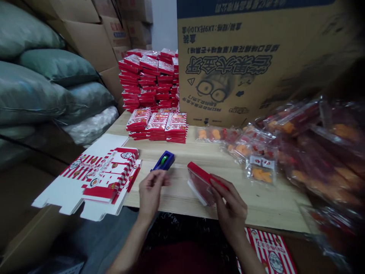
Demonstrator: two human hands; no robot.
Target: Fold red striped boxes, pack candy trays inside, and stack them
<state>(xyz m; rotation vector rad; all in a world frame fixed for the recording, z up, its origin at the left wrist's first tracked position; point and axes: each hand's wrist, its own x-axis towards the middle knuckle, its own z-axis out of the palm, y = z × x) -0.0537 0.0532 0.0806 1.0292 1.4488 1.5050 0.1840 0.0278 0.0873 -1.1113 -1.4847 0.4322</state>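
My right hand (230,201) grips a slim red box (201,179) by its near right side, holding it tilted above the table; a pale flap sticks out along its lower left edge. My left hand (152,192) is closed in a pinch at the near end of a blue tape dispenser (165,160) with a green roll in it. Whatever is between those fingertips, if anything, is too small to make out. Left of that hand lie flat red-and-white striped printed cartons (111,173) on white card sheets (71,190).
Stacks of finished-looking red boxes (156,127) stand at the back, below a taller pile (151,76). A large cardboard carton (228,76) rises behind the table (171,194). Clear packets with orange pieces (261,173) heap up on the right. Full sacks (57,66) are piled at left.
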